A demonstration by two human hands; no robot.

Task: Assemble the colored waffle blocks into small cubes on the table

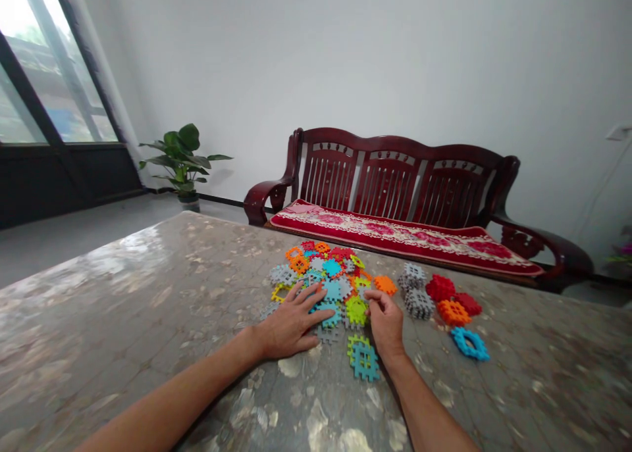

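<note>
A loose heap of flat, notched plastic building pieces [332, 267] in blue, grey, orange, red, yellow and lime lies on the table. My left hand [291, 322] rests palm down on the heap's near left side, fingers spread over blue and grey pieces. At the right edge of the heap, my right hand [386, 322] has its fingers curled together beside a lime piece [355, 310]. Whatever its fingertips hold, if anything, is hidden. Closer to me, a teal piece [365, 361] overlaps a lime one between my forearms.
Right of my right hand stand stacks of grey pieces [419, 303], red pieces [440, 287] and orange pieces [453, 312], with a blue ring-like piece [469, 344] nearby. Beyond the patterned table [222, 261] are a wooden bench [385, 175] and a potted plant [182, 156].
</note>
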